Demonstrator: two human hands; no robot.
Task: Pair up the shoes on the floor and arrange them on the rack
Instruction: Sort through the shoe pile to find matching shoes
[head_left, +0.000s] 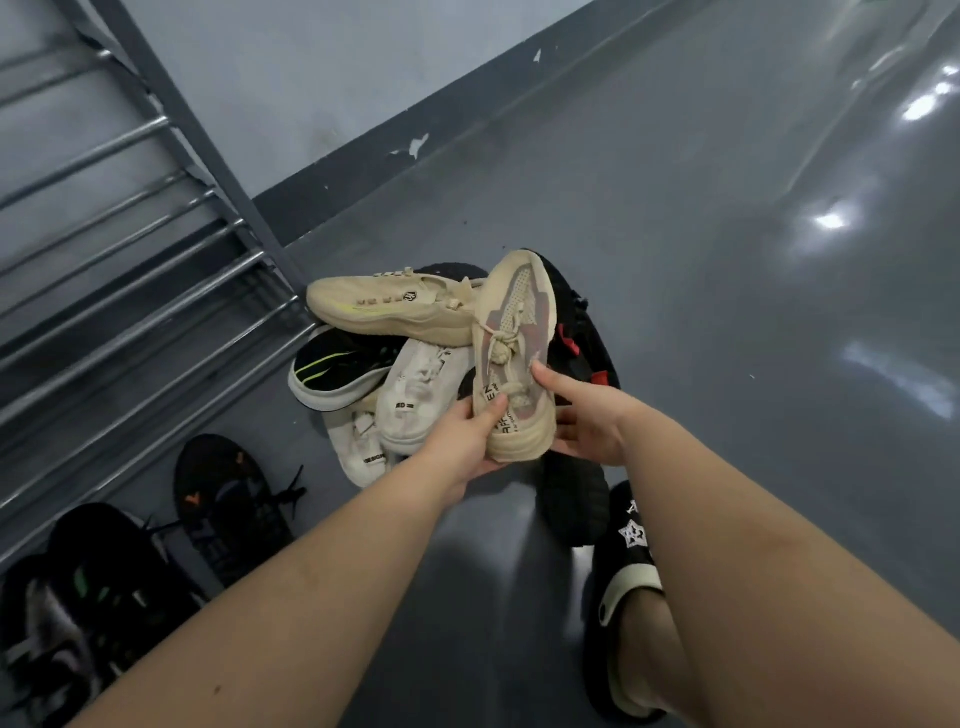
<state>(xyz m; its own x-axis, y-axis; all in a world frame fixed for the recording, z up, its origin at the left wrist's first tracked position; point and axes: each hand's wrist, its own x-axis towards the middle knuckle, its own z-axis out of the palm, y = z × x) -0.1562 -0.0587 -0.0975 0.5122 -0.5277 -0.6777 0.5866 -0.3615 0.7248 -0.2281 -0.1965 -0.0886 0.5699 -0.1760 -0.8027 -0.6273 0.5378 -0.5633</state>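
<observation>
One beige mesh sneaker (514, 358) at frame centre, heel gripped by your left hand (462, 436) and right hand (582, 415). Grey metal rack (130, 249), upper left, shows no shoes; pile on floor (727, 260) unsorted. Task barely begun.

a beige mesh sneaker (514, 358) with knotted laces is pointing toe away, heel lowest, lifted above the pile. beneath it a beige sneaker with a yellow stripe (384, 309) is lying on its side across a black shoe with a white sole (337, 376), two white sneakers (410, 410) and black knit shoes with red tabs (582, 358). more dark shoes (228, 514) are sitting on the floor beside the grey metal rack (130, 270).
</observation>
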